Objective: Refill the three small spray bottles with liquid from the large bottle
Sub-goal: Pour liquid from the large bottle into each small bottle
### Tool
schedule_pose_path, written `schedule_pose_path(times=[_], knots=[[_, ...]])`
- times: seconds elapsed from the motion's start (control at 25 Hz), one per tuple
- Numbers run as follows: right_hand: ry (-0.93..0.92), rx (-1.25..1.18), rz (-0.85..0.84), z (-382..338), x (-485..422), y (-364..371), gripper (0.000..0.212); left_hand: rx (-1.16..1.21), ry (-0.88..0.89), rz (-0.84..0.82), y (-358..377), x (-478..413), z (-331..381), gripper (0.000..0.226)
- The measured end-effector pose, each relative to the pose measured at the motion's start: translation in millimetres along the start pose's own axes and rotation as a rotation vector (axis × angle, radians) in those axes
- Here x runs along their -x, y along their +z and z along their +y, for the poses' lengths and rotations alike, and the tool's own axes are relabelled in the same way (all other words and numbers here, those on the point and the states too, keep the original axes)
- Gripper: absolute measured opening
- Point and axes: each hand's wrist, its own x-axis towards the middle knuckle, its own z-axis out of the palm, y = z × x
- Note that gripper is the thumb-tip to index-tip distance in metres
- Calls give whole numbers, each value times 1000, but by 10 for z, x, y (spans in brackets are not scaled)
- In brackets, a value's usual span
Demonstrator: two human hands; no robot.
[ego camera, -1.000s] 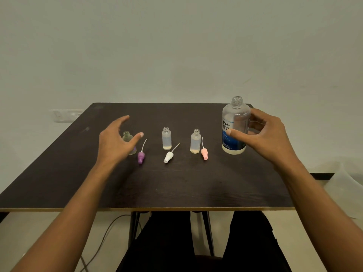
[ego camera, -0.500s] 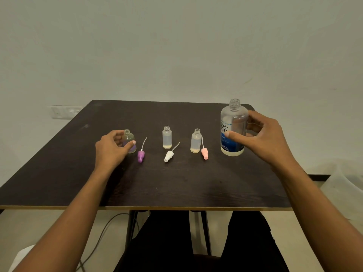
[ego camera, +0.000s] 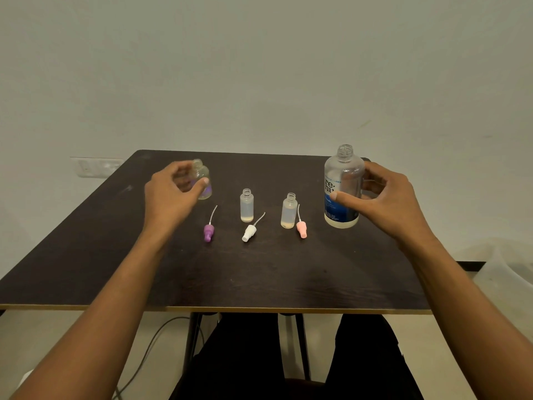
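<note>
Large bottle point(ego camera: 343, 189): clear, no cap, blue label; right hand point(ego camera: 386, 203) grips it.
Small bottle point(ego camera: 202, 180): clear, open; left hand point(ego camera: 173, 194) holds it.

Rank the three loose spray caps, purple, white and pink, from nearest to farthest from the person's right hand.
1. The pink cap, just left of the large bottle the right hand holds.
2. The white cap, mid-table.
3. The purple cap, farthest left.
</note>
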Motion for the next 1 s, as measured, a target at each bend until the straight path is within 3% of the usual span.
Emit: schedule_pose_path(times=[0.24, 0.68, 1.0], knots=[[12, 1, 14, -24, -34, 23, 64, 134, 77, -74, 297, 55, 448, 39], [6, 44, -1, 14, -48, 22, 65, 169, 129, -228, 605, 312, 590, 49], [-157, 201, -7, -157, -245, 117, 71, 220, 139, -253, 645, 357, 674, 47]])
